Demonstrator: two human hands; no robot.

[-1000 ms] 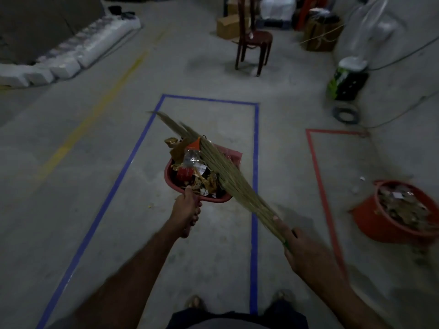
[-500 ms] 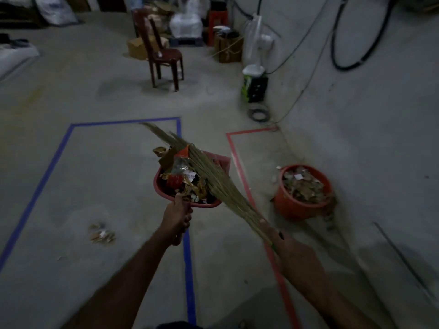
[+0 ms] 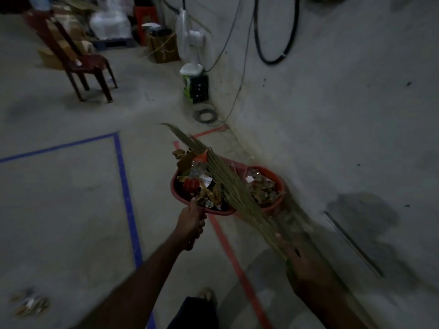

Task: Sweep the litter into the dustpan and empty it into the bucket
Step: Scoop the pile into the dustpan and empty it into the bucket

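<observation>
A red plastic dustpan [image 3: 177,189] heaped with paper and leaf litter [image 3: 202,184] is gripped at its near edge by the left hand [image 3: 191,224], fingers curled round it. A straw-bristle broom [image 3: 228,186] is clasped by the right hand [image 3: 306,264] and laid across the litter. Just beyond the left hand, an orange plastic bucket [image 3: 281,186] is partly overlapped by the dustpan.

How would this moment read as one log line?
left hand: holds full dustpan | right hand: grips broom over litter | bucket: just beyond | not yet emptied

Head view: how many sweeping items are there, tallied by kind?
Dustpan: 1, full, held by left hand
Broom: 1, held by right hand
Bucket: 1, on the floor
Total: 3
</observation>
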